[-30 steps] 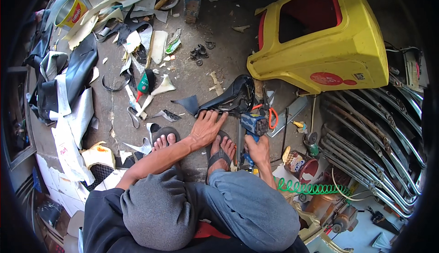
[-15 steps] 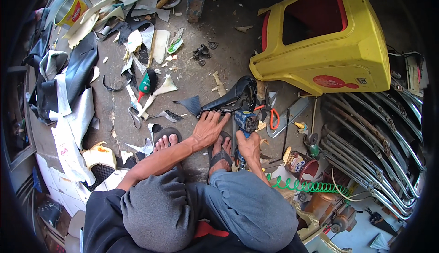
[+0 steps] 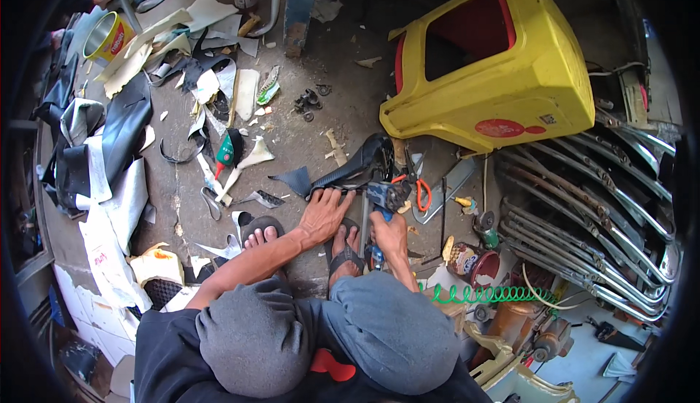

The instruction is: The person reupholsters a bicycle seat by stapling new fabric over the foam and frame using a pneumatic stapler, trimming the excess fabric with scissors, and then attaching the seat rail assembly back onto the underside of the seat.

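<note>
My left hand grips the lower edge of a black, curved saddle, its fingers lying along the rim. My right hand is wrapped around the handle of a blue and black air stapler, whose body reaches over the saddle's near edge beside my left fingers. A thin black triangular scrap lies left of the saddle. Orange-handled scissors and a flat metal piece lie just right of the stapler. My sandaled feet are beneath my hands.
A yellow plastic box fills the upper right, beside stacked chrome tubes. A green coiled hose runs right. Material scraps, a green glue bottle and a yellow bucket are at left. Part of another person's arm shows at the upper left edge.
My right hand and the stapler have moved slightly left, closer to my left hand. My left hand stays on the saddle's edge. The whole view has shifted slightly.
</note>
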A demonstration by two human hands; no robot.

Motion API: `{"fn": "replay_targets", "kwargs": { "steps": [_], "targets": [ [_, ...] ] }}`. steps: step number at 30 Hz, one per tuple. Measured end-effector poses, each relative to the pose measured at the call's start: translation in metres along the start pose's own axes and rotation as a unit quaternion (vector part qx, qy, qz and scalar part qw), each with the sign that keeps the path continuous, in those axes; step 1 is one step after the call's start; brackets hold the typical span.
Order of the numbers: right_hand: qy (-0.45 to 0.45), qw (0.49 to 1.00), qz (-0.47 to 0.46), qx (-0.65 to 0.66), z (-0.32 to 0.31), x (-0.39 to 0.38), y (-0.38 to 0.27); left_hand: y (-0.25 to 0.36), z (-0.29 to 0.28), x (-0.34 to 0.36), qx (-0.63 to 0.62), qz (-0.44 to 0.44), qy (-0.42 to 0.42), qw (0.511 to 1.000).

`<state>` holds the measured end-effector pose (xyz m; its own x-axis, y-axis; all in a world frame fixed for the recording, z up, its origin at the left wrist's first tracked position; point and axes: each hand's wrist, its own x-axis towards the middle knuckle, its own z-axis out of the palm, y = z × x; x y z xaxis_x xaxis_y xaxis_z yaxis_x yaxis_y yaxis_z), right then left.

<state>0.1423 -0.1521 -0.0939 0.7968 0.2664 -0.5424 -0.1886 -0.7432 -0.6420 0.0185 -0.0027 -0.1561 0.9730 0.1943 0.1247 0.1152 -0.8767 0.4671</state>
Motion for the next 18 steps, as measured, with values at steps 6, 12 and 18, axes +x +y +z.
{"fn": "replay_targets", "kwargs": {
  "steps": [6, 12, 18],
  "targets": [
    [0.024, 1.0, -0.004, -0.004, -0.024, -0.012, -0.02, 0.002, -0.01, -0.003, -0.027, -0.019, -0.027, 0.999],
    [0.015, 0.995, 0.037, -0.091, -0.014, -0.001, -0.014, 0.003, -0.006, -0.002, -0.02, -0.013, -0.018, 1.0],
    [-0.002, 0.994, 0.052, -0.099, -0.004, 0.004, -0.018, 0.001, -0.003, -0.003, -0.018, -0.021, -0.022, 0.999]
  ]
}}
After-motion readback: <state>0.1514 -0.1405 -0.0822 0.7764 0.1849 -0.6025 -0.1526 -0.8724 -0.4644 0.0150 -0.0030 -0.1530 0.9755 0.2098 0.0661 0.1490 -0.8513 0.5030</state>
